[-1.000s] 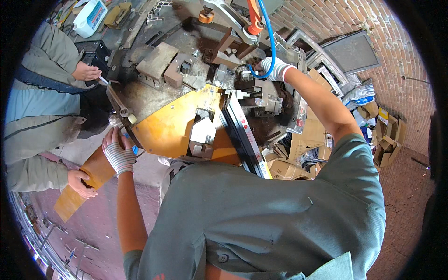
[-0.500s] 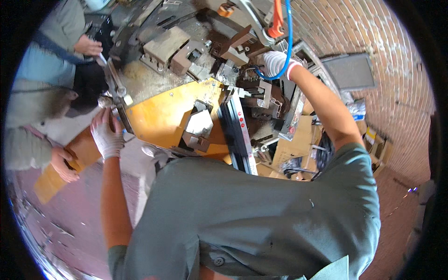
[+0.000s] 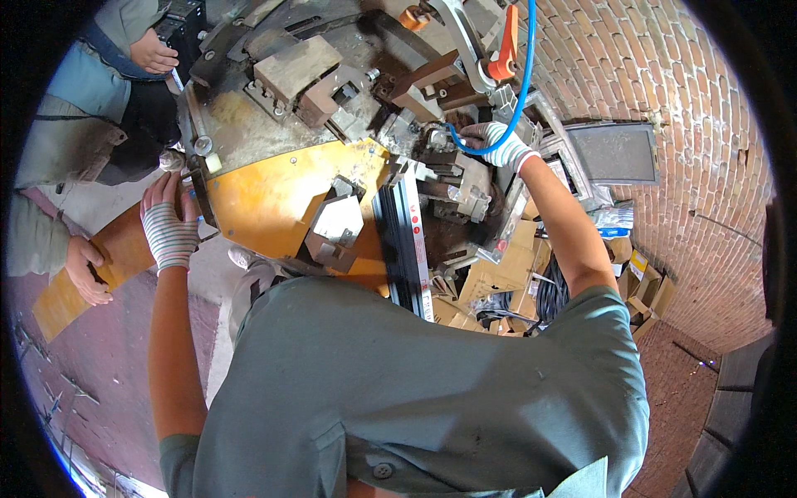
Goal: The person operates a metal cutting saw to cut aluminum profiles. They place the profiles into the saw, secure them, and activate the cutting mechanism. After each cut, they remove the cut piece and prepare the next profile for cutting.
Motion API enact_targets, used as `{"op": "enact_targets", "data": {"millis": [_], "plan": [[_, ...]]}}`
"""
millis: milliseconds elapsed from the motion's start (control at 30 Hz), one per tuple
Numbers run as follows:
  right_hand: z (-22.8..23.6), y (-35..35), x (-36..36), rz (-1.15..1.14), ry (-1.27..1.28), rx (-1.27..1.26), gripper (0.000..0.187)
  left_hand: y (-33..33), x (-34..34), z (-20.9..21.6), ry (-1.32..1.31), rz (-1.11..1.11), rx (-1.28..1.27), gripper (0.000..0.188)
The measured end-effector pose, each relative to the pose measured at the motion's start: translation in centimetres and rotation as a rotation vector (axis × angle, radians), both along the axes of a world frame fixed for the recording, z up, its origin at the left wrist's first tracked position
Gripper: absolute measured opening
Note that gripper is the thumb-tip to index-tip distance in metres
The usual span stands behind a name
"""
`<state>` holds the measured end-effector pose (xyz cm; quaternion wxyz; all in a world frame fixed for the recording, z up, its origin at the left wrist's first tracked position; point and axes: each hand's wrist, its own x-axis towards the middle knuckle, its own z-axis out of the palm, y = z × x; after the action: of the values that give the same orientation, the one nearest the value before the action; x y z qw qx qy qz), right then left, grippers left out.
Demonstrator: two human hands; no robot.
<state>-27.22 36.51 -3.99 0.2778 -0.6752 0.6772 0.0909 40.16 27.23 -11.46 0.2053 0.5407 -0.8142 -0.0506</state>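
The person's left hand [image 3: 168,226], in a striped knit glove, rests with its fingers pressed together and extended flat against the left edge of an orange metal plate [image 3: 278,199], at the corner where the plate meets the dark rim of the machine table [image 3: 237,124]; it grips nothing that can be made out, the palm simply lying against the edge. Just to the left of that hand and a little below it runs a brown wooden board [image 3: 100,270], touching or nearly touching the glove, and a co-worker's bare hand [image 3: 85,270] curls around the board's edge further to the left. To the right of the left hand, across the orange plate, a grey metal bracket [image 3: 336,222] sits on the plate, and beyond it a black ribbed rail [image 3: 404,241] runs toward the person's body. The right hand [image 3: 496,146], in the same kind of striped glove, is well apart from the left, reaching up and to the right over the machine; its fingers are curled around a blue hose [image 3: 523,79] that rises from the hand toward the top edge. Just left of the right hand and slightly below lies a grey clamp block [image 3: 452,178], and above the hand stands an orange lever handle [image 3: 504,46]. Another co-worker's hand [image 3: 154,54] rests at the table's far left corner.
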Motion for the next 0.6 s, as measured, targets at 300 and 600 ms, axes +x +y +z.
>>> {"op": "enact_targets", "data": {"millis": [300,600], "plan": [[1.0,-1.2,1.3,0.076,0.104,0.147,0.035,0.1,-0.1,0.0,-0.007,0.01,0.014,0.045],[6.4,-5.0,6.1,0.317,0.345,0.344,0.034,0.2,-0.1,0.0,0.0,0.016,0.02,0.045]]}}
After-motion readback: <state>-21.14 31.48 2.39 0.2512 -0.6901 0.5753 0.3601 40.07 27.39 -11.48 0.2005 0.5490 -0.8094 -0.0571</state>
